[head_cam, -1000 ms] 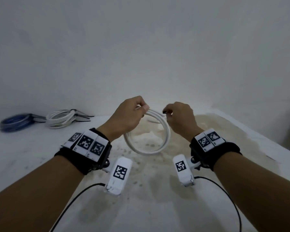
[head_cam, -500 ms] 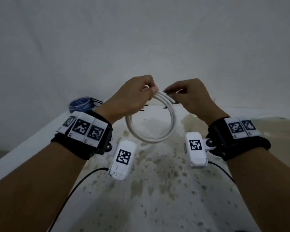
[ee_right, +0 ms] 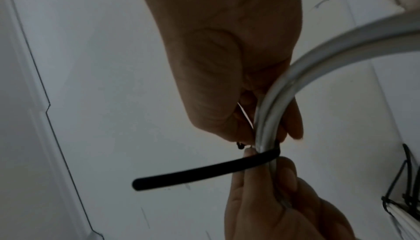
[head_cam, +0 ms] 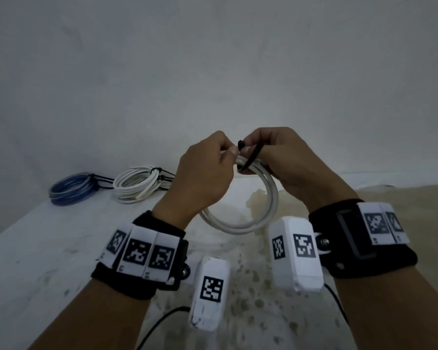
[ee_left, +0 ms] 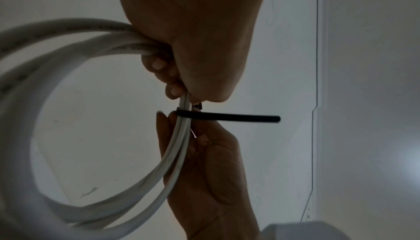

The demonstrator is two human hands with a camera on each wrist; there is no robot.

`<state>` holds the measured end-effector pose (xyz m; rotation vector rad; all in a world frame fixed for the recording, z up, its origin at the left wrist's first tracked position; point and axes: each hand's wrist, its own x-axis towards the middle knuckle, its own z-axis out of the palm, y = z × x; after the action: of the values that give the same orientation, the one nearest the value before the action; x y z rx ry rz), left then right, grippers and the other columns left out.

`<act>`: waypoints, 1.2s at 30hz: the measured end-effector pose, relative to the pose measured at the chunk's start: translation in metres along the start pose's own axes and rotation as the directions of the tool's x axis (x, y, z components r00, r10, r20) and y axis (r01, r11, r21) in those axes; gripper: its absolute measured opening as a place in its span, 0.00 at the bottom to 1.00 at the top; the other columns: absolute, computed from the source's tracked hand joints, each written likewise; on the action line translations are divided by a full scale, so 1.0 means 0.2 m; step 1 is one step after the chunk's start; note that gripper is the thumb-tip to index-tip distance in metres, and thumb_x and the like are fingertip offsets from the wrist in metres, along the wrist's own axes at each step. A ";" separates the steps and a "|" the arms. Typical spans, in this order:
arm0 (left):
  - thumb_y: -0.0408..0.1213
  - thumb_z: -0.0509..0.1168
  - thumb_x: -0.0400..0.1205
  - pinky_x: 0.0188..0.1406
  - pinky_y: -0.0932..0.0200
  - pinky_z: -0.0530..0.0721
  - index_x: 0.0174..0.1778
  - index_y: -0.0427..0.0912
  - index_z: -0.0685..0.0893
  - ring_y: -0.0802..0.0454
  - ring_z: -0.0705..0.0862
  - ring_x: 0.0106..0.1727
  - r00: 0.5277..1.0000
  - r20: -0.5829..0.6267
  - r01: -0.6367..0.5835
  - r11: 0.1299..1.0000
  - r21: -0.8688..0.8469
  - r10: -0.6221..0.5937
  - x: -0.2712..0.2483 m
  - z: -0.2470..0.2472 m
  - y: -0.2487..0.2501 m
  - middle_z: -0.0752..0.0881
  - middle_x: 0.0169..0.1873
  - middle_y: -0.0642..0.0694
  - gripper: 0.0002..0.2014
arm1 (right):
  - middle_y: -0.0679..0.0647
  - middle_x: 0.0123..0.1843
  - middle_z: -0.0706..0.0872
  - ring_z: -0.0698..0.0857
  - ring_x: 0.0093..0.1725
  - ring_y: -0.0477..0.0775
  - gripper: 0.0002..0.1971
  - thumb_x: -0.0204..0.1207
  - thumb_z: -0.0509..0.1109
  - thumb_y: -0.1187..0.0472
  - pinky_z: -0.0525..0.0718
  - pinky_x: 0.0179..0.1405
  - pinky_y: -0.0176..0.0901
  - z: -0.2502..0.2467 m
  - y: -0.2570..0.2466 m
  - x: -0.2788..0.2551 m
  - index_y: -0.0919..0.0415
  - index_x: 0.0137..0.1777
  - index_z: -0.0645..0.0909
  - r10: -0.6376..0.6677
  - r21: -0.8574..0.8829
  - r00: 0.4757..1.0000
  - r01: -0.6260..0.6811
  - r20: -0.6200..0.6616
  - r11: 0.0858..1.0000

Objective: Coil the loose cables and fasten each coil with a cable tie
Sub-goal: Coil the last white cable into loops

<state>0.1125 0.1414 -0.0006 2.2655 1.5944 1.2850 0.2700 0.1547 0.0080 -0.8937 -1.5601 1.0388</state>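
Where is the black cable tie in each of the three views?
Head: black cable tie at upper centre, between both hands.
Left wrist: centre, tail pointing right.
Right wrist: lower centre, tail pointing left.
Shared landmark: the white cable coil that it wraps.

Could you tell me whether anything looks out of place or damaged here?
Nothing stands out. The table is stained, but the white coil is neat, a black tie wraps it between both hands, and two tied coils lie behind.
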 end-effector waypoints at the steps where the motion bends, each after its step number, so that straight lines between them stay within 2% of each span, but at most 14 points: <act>1: 0.42 0.59 0.87 0.35 0.61 0.70 0.46 0.51 0.79 0.62 0.78 0.37 1.000 -0.018 0.007 1.000 0.016 -0.006 0.00 0.00 0.01 0.79 0.33 0.61 0.06 | 0.65 0.38 0.89 0.90 0.39 0.59 0.02 0.75 0.72 0.74 0.91 0.49 0.55 0.01 0.00 0.00 0.70 0.43 0.84 -0.004 0.028 1.000 0.004 -0.004 1.000; 5: 0.42 0.58 0.89 0.43 0.58 0.76 0.56 0.49 0.86 0.56 0.82 0.42 0.999 -0.041 0.008 1.000 -0.012 -0.008 -0.02 -0.01 0.01 0.83 0.37 0.60 0.11 | 0.64 0.38 0.88 0.91 0.40 0.61 0.05 0.74 0.72 0.75 0.91 0.49 0.59 0.04 -0.01 -0.01 0.69 0.46 0.80 0.000 0.127 1.000 0.002 -0.014 0.992; 9: 0.42 0.58 0.89 0.32 0.57 0.71 0.47 0.48 0.90 0.56 0.77 0.29 0.999 -0.034 -0.028 0.999 -0.026 0.027 -0.03 -0.02 -0.02 0.81 0.25 0.53 0.15 | 0.71 0.42 0.85 0.90 0.39 0.64 0.13 0.74 0.72 0.78 0.90 0.49 0.62 0.06 0.00 0.00 0.64 0.47 0.72 0.021 0.198 0.999 -0.015 -0.032 0.980; 13: 0.41 0.59 0.88 0.30 0.58 0.68 0.42 0.47 0.87 0.55 0.76 0.29 0.999 -0.045 -0.014 1.000 0.013 0.015 -0.02 -0.04 -0.05 0.78 0.24 0.55 0.14 | 0.76 0.44 0.87 0.91 0.40 0.67 0.15 0.73 0.76 0.76 0.91 0.48 0.62 0.09 0.00 0.00 0.64 0.50 0.73 0.047 0.175 0.997 -0.035 -0.066 0.984; 15: 0.41 0.59 0.87 0.32 0.57 0.69 0.44 0.48 0.88 0.53 0.77 0.32 0.999 -0.049 0.014 1.000 0.016 -0.013 -0.02 -0.04 -0.07 0.78 0.25 0.57 0.13 | 0.74 0.42 0.88 0.92 0.40 0.67 0.15 0.72 0.77 0.74 0.92 0.46 0.60 0.12 -0.01 0.00 0.65 0.49 0.73 0.030 0.085 0.994 -0.020 -0.110 0.996; 18: 0.41 0.59 0.87 0.39 0.56 0.75 0.48 0.48 0.89 0.51 0.82 0.39 0.997 -0.050 0.053 0.999 0.010 -0.053 -0.01 -0.04 -0.08 0.84 0.32 0.56 0.12 | 0.62 0.38 0.88 0.92 0.38 0.59 0.14 0.72 0.79 0.66 0.91 0.38 0.44 0.17 -0.01 0.01 0.63 0.46 0.75 -0.076 -0.222 0.976 0.030 -0.202 0.975; 20: 0.42 0.59 0.87 0.42 0.55 0.77 0.49 0.48 0.89 0.50 0.83 0.43 0.995 -0.067 0.075 0.997 0.026 -0.074 0.00 -0.05 -0.09 0.85 0.35 0.54 0.13 | 0.49 0.40 0.86 0.86 0.38 0.45 0.16 0.69 0.81 0.52 0.80 0.35 0.34 0.18 -0.01 0.01 0.57 0.46 0.77 -0.198 -0.587 0.952 0.025 -0.232 0.809; 22: 0.41 0.58 0.87 0.40 0.56 0.74 0.48 0.47 0.89 0.49 0.82 0.41 0.991 -0.091 0.101 0.994 0.049 -0.096 0.00 -0.06 -0.12 0.81 0.32 0.54 0.13 | 0.45 0.47 0.82 0.82 0.44 0.45 0.17 0.68 0.80 0.45 0.74 0.41 0.38 0.17 -0.04 0.01 0.50 0.50 0.81 -0.267 -0.781 0.951 0.045 -0.157 0.623; 23: 0.41 0.58 0.87 0.38 0.56 0.72 0.46 0.46 0.89 0.48 0.82 0.40 0.989 -0.099 0.115 0.992 0.045 -0.111 0.01 -0.06 -0.13 0.80 0.30 0.54 0.13 | 0.45 0.51 0.82 0.82 0.48 0.46 0.15 0.69 0.80 0.46 0.75 0.45 0.39 0.16 -0.05 0.01 0.48 0.53 0.84 -0.264 -0.797 0.961 0.101 -0.076 0.596; 25: 0.41 0.59 0.87 0.37 0.54 0.75 0.43 0.45 0.89 0.46 0.83 0.39 0.982 -0.112 0.154 0.988 0.007 -0.152 0.02 -0.08 -0.15 0.81 0.28 0.53 0.14 | 0.40 0.50 0.86 0.84 0.52 0.43 0.11 0.72 0.79 0.51 0.77 0.50 0.35 0.16 -0.06 0.00 0.44 0.54 0.89 -0.242 -0.712 0.964 0.244 0.106 0.658; 27: 0.42 0.60 0.86 0.41 0.49 0.84 0.41 0.44 0.89 0.43 0.86 0.39 0.973 -0.114 0.194 0.979 -0.063 -0.200 0.02 -0.08 -0.17 0.84 0.29 0.50 0.14 | 0.35 0.45 0.89 0.87 0.49 0.37 0.08 0.74 0.78 0.54 0.76 0.45 0.25 0.18 -0.06 0.00 0.44 0.52 0.91 -0.256 -0.603 0.952 0.304 0.167 0.738; 32: 0.43 0.61 0.84 0.39 0.36 0.88 0.29 0.42 0.84 0.40 0.84 0.33 0.960 -0.094 0.244 0.954 -0.175 -0.263 0.00 -0.07 -0.15 0.80 0.23 0.47 0.18 | 0.54 0.41 0.93 0.92 0.42 0.49 0.08 0.80 0.73 0.60 0.88 0.46 0.42 0.21 -0.05 0.00 0.65 0.47 0.90 -0.304 -0.362 0.951 0.303 0.056 0.882; 34: 0.43 0.61 0.84 0.39 0.43 0.87 0.29 0.45 0.83 0.44 0.83 0.33 0.959 -0.096 0.244 0.949 -0.197 -0.267 0.01 -0.06 -0.14 0.81 0.24 0.49 0.17 | 0.57 0.37 0.92 0.91 0.37 0.47 0.11 0.83 0.69 0.62 0.86 0.39 0.36 0.22 -0.04 0.01 0.69 0.46 0.88 -0.252 -0.276 0.965 0.222 -0.076 0.935; 36: 0.42 0.61 0.86 0.35 0.54 0.78 0.34 0.47 0.84 0.49 0.80 0.32 0.968 -0.090 0.220 0.962 -0.161 -0.236 0.01 -0.03 -0.12 0.80 0.24 0.53 0.15 | 0.56 0.35 0.89 0.88 0.36 0.50 0.15 0.86 0.63 0.61 0.85 0.39 0.42 0.24 -0.02 0.03 0.68 0.41 0.85 -0.250 -0.450 0.957 0.160 -0.147 0.878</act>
<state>0.0908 0.1515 -0.0076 1.8911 1.6727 1.4319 0.2227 0.1495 0.0088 -1.0677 -1.6989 0.4318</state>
